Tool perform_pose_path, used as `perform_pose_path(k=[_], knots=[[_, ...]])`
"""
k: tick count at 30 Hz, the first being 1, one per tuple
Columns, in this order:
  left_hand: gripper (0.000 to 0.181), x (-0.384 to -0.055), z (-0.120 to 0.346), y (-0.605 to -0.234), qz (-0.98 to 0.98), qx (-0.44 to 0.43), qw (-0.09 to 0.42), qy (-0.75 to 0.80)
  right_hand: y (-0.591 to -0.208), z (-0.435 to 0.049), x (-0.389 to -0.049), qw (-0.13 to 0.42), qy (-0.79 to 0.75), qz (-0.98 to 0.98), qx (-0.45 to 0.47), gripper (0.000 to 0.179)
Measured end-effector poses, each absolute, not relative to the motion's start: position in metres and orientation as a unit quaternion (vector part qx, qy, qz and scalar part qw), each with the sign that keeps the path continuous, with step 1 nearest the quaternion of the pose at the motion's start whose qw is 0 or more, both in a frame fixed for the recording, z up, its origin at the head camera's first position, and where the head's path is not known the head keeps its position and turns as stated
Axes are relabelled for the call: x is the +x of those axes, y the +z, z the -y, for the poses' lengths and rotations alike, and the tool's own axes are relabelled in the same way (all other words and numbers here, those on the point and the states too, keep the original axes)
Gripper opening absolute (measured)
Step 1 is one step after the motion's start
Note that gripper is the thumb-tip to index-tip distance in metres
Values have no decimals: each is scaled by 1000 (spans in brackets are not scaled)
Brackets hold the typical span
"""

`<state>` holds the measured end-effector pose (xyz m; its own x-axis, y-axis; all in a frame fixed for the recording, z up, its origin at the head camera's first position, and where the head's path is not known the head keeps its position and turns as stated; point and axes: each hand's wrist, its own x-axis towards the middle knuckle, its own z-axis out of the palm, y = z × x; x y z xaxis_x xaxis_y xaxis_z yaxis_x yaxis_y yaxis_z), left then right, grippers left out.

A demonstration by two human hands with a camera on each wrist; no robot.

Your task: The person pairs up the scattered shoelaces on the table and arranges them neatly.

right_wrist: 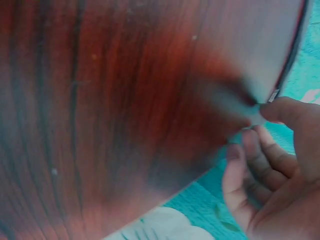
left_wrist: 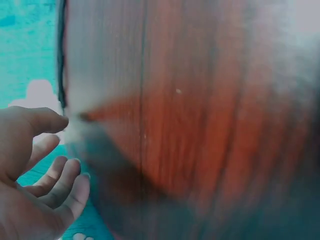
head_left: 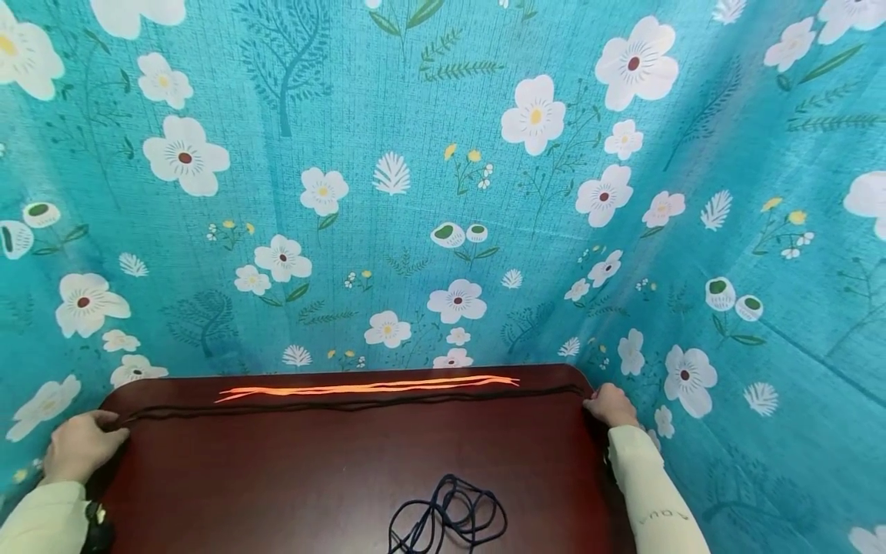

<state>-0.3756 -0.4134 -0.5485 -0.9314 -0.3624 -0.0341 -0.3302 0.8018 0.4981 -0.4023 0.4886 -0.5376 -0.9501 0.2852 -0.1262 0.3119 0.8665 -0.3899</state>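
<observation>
A doubled black shoelace (head_left: 346, 405) lies stretched from left to right along the far side of the dark red table (head_left: 277, 477). At its left end is my left hand (head_left: 83, 446), thumb and index apart, fingers relaxed at the rounded corner. The left wrist view shows that hand (left_wrist: 40, 170) with its fingertips beside the dark lace (left_wrist: 61, 55). My right hand (head_left: 612, 405) is by the right end. In the right wrist view its thumb (right_wrist: 280, 109) touches near the lace's tip (right_wrist: 273, 95); the other fingers are bent below, a small gap from the thumb.
Just beyond the black lace lies a bright orange shoelace (head_left: 374, 386), roughly parallel to it. A loosely tangled dark blue cord (head_left: 450, 512) sits near the front middle of the table. Teal flowered cloth (head_left: 415, 192) hangs behind and around the sides.
</observation>
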Motion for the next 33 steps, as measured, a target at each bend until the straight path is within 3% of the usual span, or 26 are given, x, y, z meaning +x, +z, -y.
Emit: perform_pose_path(k=[9,16,23,33], knots=[[40,-347,394,-530,961,46,54,-267,-511,-448,-368,79,-210,-970,94,16],[37,-318,361,-514,958,-26,-23,-284,-510,-400,-343,89,-153,-982,61,23],[31,-288,305,-516,942,-76,-121,-304,-510,-342,-315,72,-165,-983,-15,14],[26,-263,221,-515,892,-260,-135,-345,-516,-273,-293,63,-195,-973,-105,29]])
